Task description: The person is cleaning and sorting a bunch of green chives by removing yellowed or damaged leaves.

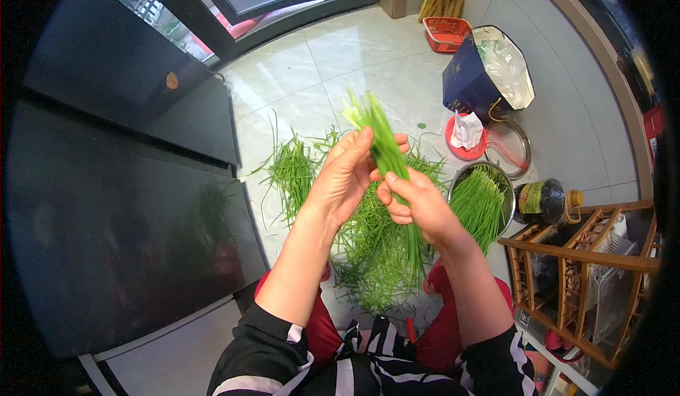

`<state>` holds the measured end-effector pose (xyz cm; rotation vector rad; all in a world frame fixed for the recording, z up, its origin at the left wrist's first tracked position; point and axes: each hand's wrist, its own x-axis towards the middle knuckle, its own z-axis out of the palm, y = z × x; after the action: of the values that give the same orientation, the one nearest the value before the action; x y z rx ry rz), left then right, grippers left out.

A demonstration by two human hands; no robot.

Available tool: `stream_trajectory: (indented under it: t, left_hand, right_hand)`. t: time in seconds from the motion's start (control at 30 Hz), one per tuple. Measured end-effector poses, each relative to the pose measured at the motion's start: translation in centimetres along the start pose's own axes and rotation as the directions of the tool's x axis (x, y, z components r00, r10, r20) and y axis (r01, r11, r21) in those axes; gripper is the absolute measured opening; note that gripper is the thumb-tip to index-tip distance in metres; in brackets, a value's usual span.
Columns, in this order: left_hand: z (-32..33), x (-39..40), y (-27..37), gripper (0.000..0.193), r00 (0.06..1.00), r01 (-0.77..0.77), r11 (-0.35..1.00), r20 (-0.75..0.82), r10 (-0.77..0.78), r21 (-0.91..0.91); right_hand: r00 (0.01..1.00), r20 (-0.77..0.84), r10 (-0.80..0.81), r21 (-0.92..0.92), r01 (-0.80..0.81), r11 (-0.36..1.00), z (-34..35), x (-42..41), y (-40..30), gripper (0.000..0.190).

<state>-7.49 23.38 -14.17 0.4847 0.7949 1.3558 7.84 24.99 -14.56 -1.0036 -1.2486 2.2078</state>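
A bunch of green garlic chives (383, 141) is held up in front of me, pale stalk ends pointing up and away, slightly blurred. My left hand (342, 175) is around its upper part, thumb on the near side and fingertips showing beyond it. Lower down, my right hand (417, 199) pinches the stalks between thumb and fingers, and the leaves hang below. Under both hands, loose chives (372, 268) cover the floor between my feet. Another heap of chives (291, 175) lies to the left. On the right, a steel basin (513, 204) holds neatly aligned chives (478, 202).
Beyond the basin are a red bowl (467, 154) with white paper, a round lid (523, 154), a blue paper bag (465, 80) and a red basket (449, 42). An oil bottle (542, 200) and wooden rack (579, 255) stand right. A dark refrigerator (127, 226) stands left.
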Motion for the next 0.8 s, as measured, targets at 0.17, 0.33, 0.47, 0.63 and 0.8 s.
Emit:
stream_trajectory:
  t: [0.17, 0.33, 0.47, 0.63, 0.8]
  left_hand:
    - [-0.2, -0.4, -0.5, 0.052, 0.983, 0.139, 0.962, 0.146, -0.106, -0.234]
    - [-1.2, 0.1, -0.2, 0.031, 0.987, 0.162, 0.945, 0.039, -0.157, -0.283]
    - [-1.9, 0.3, 0.3, 0.025, 0.984, 0.060, 0.970, -0.148, -0.097, -0.236]
    - [-2.4, 0.3, 0.5, 0.025, 0.974, 0.032, 0.964, -0.210, -0.089, -0.263]
    - [-2.9, 0.1, 1.1, 0.024, 0.984, 0.099, 0.941, -0.107, -0.141, -0.323]
  right_hand:
    - [0.965, 0.253, 0.069, 0.348, -0.157, 0.924, -0.3, -0.6, -0.9, 0.030]
    - [0.931, 0.302, 0.204, 0.232, -0.280, 0.932, -0.3, -0.3, -0.8, 0.042]
    - [0.953, 0.244, 0.182, 0.110, -0.213, 0.971, -1.2, -0.3, -1.2, 0.041]
    - [0.978, 0.189, 0.090, -0.096, -0.073, 0.993, -1.7, -0.1, -0.2, 0.030]
    - [0.979, 0.160, 0.123, -0.016, -0.122, 0.992, -2.3, -0.1, -0.7, 0.027]
